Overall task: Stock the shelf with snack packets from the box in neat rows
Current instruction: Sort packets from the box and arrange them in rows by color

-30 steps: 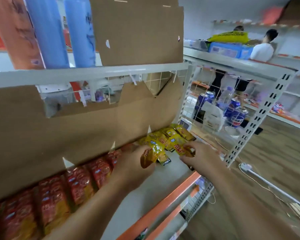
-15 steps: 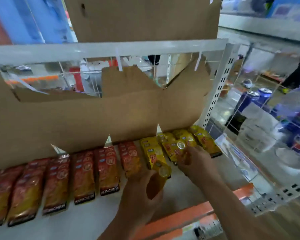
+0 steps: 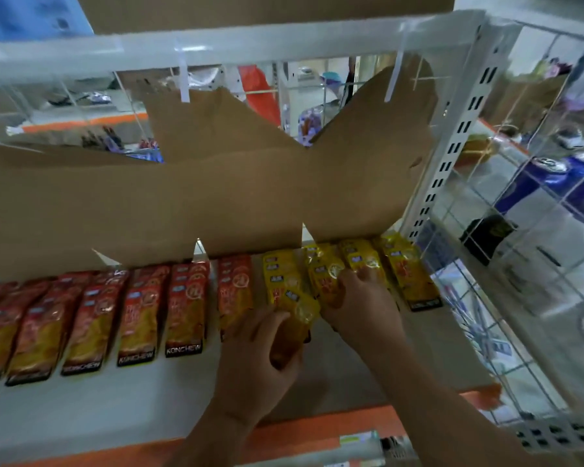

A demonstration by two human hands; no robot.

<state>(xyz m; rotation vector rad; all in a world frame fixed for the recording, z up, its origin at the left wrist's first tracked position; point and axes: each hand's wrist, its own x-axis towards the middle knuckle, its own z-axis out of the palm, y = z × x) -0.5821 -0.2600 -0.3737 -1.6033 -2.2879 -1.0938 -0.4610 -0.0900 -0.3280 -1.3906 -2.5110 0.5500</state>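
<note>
In the head view, the left hand [image 3: 260,362] had its fingers curled round the lower end of a yellow packet [image 3: 304,310]. The packet lay tilted at the front of the first yellow row [image 3: 282,281], with its top over that row and its bottom over bare shelf [image 3: 81,406]. The right hand [image 3: 361,306] lay just beside it on the second yellow row [image 3: 327,278], fingers bent down onto the packets. Whether they pinched one or only pressed could not be told. More yellow packets [image 3: 405,274] ran on to the mesh [image 3: 520,281] at the right, and the red rows [image 3: 142,308] filled the left, backs against the cardboard [image 3: 182,203] and fronts roughly in one line. The box was not in view. The step looked to be seating the held packet squarely on its row. Done well, it wanted the packet turned until its long edges ran parallel with the red row beside it, then slid back so that it overlapped the one behind like a shingle, label up. The right hand served best as a stop, keeping the neighbouring stack from sliding sideways into the gap. The foil looked slick, so a hard shove risked fanning the stacks, and a light, flat push seemed safer.
</note>
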